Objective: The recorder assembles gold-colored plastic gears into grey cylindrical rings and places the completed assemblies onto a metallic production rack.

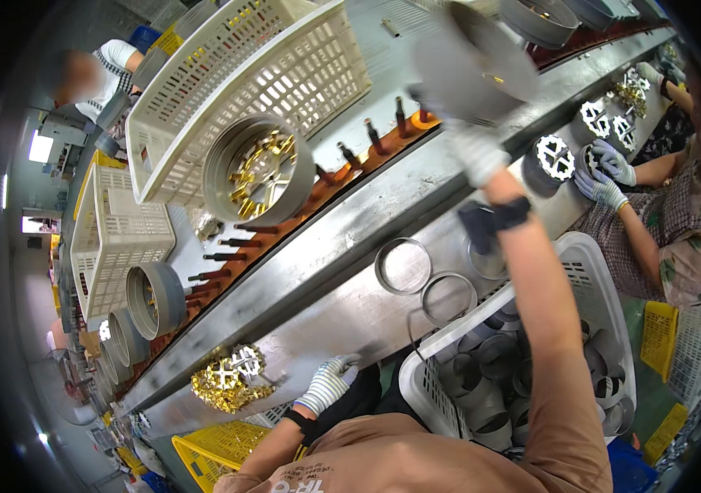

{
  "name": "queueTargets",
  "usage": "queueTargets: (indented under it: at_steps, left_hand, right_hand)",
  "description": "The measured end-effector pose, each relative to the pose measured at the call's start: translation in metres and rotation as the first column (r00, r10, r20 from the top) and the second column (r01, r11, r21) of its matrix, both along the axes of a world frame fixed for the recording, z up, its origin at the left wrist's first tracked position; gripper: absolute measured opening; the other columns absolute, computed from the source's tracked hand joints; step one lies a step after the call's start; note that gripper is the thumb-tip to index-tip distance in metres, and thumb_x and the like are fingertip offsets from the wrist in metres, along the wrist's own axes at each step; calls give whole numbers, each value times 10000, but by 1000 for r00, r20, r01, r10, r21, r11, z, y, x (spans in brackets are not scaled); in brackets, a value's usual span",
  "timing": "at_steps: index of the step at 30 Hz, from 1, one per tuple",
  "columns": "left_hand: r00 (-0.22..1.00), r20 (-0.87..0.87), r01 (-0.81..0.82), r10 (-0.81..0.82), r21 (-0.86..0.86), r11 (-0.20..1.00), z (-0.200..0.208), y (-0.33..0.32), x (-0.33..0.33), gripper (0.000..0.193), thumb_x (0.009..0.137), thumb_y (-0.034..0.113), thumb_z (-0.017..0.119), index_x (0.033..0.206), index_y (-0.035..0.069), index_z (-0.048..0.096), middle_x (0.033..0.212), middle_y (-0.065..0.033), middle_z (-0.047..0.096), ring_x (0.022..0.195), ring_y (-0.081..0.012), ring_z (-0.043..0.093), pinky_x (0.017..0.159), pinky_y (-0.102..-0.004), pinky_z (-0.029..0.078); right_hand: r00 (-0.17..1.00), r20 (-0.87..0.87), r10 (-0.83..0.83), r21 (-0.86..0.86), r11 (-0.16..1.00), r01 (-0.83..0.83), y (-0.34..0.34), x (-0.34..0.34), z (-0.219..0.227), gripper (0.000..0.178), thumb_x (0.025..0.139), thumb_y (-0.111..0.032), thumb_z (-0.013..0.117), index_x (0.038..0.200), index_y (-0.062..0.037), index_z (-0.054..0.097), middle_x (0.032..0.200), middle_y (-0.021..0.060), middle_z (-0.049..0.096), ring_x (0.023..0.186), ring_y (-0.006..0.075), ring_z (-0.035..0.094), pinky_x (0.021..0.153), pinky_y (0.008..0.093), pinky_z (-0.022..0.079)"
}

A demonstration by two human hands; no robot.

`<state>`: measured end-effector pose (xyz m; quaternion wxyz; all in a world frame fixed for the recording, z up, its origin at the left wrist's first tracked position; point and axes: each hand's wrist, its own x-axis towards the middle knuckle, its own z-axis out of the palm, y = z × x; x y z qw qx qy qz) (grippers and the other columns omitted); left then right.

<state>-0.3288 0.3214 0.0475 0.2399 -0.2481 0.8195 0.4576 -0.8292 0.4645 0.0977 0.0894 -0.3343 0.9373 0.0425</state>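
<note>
My right hand [479, 154], in a pale glove, reaches across the bench and is smeared by motion. It grips a grey round tub [469, 74], blurred along with it and tilted, its inside partly showing. My left hand [330, 384], in a striped glove, rests at the bench's near edge with its fingers extended and nothing in them. Left of that hand lies a pile of small gold-coloured metal parts [223, 393] with white slotted discs [246, 360] on top. Two thin grey rings [404, 266] lie on the metal bench between my arms.
A white basket [623, 329] of grey cylindrical pieces stands by my right arm. Across the bench, a row of dark-handled tools [372, 135] lines an orange-brown strip, near a grey tub [217, 177] of gold parts and white crates [342, 57]. At right, a co-worker's gloved hands [605, 177] handle parts.
</note>
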Motion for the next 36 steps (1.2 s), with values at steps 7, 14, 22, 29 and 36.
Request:
queueTargets:
  at_steps: [7,14,22,29,36]
  left_hand:
    - [992,5,-127,127,-15,992,5,-9,14,295,931,125,612,1204,24,663,1087,-178,711,970,-238,695,878,-344,537]
    - [999,45,-24,26,-53,998,-10,-15,6,260,925,137,634,1150,14,678,1060,-151,719,929,-250,702,859,-355,548]
    - [962,251,-136,113,78,988,-13,-11,-8,329,951,117,579,1248,-14,632,1110,-155,708,1049,-226,670,962,-341,505]
    - [951,291,-143,103,118,983,-31,-16,-3,309,948,99,582,1227,-17,646,1109,-143,709,1040,-207,667,951,-318,505]
    - [976,175,127,-129,25,992,-44,-37,-20,284,952,68,602,1215,-29,646,1106,-143,708,997,-190,660,926,-311,517]
  right_hand:
    - [994,109,31,-613,789,43,-72,17,13,302,867,-302,658,1078,-94,715,1089,191,706,1005,337,678,873,447,533]
    - [913,406,37,-806,485,339,-56,60,1,316,899,-296,668,1064,-27,690,1005,232,696,940,407,671,825,447,541]
    - [871,-108,-480,-515,776,364,195,-41,-75,262,946,-303,589,1069,-96,692,1002,181,707,935,387,667,831,457,534]
    - [891,-413,-190,-163,978,133,216,-54,-130,346,889,-262,659,1201,-111,658,1235,132,664,1181,317,609,984,473,468]
    - [943,188,-274,92,961,261,210,-110,-179,343,863,-272,649,1126,-56,690,1162,188,646,1080,367,627,902,440,517]
